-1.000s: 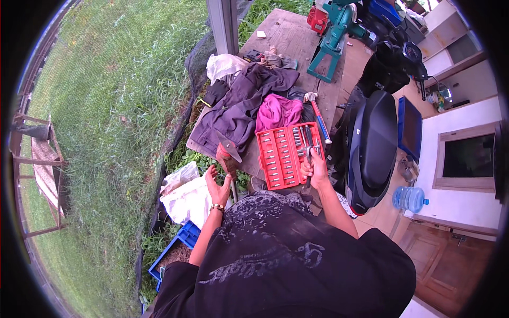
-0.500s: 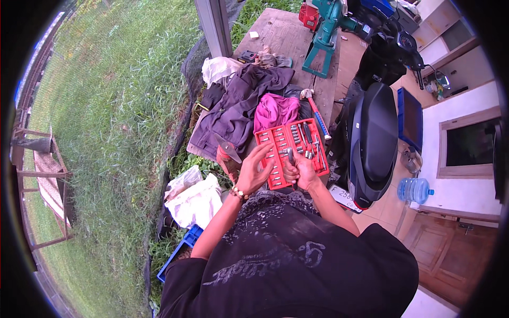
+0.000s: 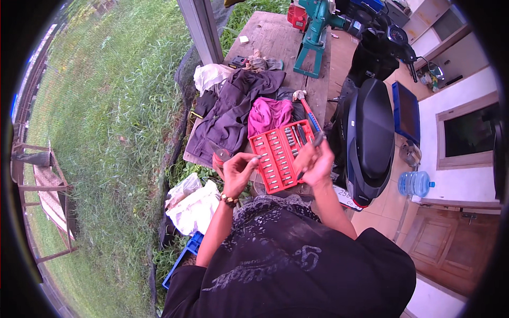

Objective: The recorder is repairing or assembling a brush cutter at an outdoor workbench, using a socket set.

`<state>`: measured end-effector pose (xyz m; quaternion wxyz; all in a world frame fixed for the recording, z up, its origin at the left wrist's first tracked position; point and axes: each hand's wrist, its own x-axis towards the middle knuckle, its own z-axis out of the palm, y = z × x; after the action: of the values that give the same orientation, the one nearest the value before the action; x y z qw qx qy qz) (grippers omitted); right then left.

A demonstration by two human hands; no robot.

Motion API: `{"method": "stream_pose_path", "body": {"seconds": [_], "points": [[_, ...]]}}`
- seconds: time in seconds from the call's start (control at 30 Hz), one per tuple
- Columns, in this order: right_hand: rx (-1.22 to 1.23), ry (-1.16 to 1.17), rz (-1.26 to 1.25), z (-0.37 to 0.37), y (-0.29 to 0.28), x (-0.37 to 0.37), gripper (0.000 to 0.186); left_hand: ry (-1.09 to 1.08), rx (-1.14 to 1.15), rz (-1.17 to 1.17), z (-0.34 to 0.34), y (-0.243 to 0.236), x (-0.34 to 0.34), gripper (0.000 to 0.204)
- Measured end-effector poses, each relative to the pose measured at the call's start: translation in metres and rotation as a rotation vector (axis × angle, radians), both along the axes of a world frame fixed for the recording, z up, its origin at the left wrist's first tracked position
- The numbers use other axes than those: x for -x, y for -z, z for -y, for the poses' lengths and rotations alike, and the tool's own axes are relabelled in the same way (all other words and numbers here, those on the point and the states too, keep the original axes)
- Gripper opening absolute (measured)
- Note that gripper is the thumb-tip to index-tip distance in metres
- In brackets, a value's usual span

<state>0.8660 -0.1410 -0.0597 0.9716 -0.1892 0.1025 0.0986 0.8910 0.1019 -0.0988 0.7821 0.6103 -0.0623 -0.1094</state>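
Note:
A red socket set case [image 3: 271,188] lies open on the wooden table, with rows of small silver bits or sockets and several hand tools inside. My left hand [image 3: 237,172] is at the case's left edge, thumb and fingertips pinched together; whatever tiny piece sits between them is too small to name. Over the case's right side, my right hand [image 3: 320,165], blurred by motion, grips a dark ratchet handle [image 3: 317,140] held upright. Beside my left hand is a red-orange tool with a grey blade [image 3: 221,154], partly hidden. A claw hammer [image 3: 312,117] rests past the case's far right corner.
Dark purple cloth [image 3: 229,108] and pink cloth [image 3: 269,114] cover the table [image 3: 265,29] beyond the case. A green machine stand [image 3: 313,47] is at the far end. A scooter [image 3: 371,138] stands close on the right. White sacks [image 3: 196,206] and a blue crate [image 3: 183,259] lie left.
My left hand has lowered and closed from spread fingers into a pinch at the case's left edge. My right hand has moved right and up with the ratchet handle. The whole view has shifted slightly.

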Motion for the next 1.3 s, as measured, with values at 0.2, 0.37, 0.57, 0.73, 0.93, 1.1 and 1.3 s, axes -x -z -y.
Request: {"method": "stream_pose_path", "body": {"seconds": [0.2,0.37,0.57,0.73,0.93,1.1,1.3], "points": [[0.529,0.191,-0.078,0.063,0.028,-0.020,0.059,0.025,0.023,-0.110,-0.012,0.005,0.026,0.017],[1.139,-0.102,-0.189,0.070,0.074,-0.002,0.027,-0.007,0.023,-0.235,-0.023,0.030,0.047,0.017],[1.325,-0.245,-0.413,0.039,0.106,0.023,0.013,-0.084,-0.002,-0.301,-0.038,0.036,0.048,0.016],[1.188,0.120,-0.209,0.037,0.110,0.016,0.011,-0.076,-0.030,-0.295,-0.044,0.035,0.044,0.014],[1.523,0.127,0.099,0.047,0.073,-0.007,0.010,-0.072,-0.017,-0.271,-0.042,0.034,0.042,0.013],[1.234,-0.164,-0.130,0.040,0.062,-0.002,0.016,0.039,-0.141,-0.159,-0.025,0.043,0.043,0.018],[1.284,-0.342,-0.006,-0.016,0.062,0.011,0.031,0.137,-0.339,-0.066,-0.002,0.035,0.042,0.017]]}}
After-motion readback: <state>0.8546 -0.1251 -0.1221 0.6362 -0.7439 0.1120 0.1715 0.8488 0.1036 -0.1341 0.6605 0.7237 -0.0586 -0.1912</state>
